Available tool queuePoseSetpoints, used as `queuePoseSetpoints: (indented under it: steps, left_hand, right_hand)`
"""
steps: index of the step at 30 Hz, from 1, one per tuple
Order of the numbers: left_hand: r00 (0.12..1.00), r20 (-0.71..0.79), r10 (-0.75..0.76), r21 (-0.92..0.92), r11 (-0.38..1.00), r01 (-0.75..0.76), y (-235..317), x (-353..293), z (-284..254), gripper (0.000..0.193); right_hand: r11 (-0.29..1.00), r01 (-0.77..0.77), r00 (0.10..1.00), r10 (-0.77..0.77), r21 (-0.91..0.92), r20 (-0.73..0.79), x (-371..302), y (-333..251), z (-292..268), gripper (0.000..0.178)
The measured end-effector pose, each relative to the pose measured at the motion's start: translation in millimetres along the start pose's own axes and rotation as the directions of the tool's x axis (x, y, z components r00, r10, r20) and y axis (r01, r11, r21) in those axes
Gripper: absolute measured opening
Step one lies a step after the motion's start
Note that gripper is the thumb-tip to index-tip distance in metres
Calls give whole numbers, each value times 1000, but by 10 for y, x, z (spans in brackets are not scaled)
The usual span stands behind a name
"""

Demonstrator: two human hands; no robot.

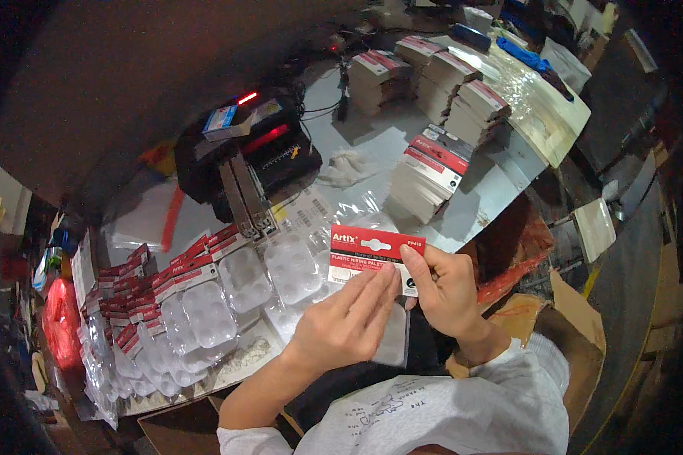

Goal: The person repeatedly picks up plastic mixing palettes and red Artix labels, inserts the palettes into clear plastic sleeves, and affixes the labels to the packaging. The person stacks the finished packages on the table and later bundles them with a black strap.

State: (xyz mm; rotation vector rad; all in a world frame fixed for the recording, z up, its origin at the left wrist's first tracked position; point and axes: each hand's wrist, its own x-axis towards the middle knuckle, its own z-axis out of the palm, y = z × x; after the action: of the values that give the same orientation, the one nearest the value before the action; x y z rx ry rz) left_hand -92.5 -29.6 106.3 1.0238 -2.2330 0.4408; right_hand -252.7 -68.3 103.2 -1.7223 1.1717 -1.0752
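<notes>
Red and white, the header card (375, 253) sits in the middle of the head view, held up above the near edge of the tabletop (501, 182). The right hand (446, 288) pinches the card's lower right corner, thumb on the printed face and the other fingers curled behind it. The left hand (349, 322) comes in from below with its fingers stretched almost flat, their tips resting on the card's lower edge; it is open rather than gripping. A clear plastic pack (393, 341) hangs below the card, mostly hidden behind the left hand.

Left of the hands, clear blister trays (243, 277) with round wells lie side by side on the tabletop, some topped with the same red and white cards. Further left, a long overlapping row of finished carded packs (133, 303) curves toward the near left corner. Just beyond the trays stands a black sealing machine (262, 163) with a red light glowing on its far side, and a small blue and white box (221, 121) rests on top of it.

On the far right of the tabletop stand several stacks of flat cards (432, 178), the nearest just beyond the hands, the others further back. A blue cloth-like thing (525, 54) lies at the far edge. Brown cardboard (577, 334) shows near the person's right elbow, under a pale grey sleeve (539, 371).
</notes>
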Motion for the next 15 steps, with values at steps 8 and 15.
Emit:
queuePoseSetpoints:
  steps: [8,15]
  left_hand:
    - [957,-186,-222,-128,971,200,-6,-134,79,33]
    - [518,-359,-776,-519,627,581,164,-156,335,19]
  right_hand:
    - [1000,5,995,-4,9,-103,16,-95,186,31]
    - [994,102,974,-108,-40,-201,-63,-55,467,26]
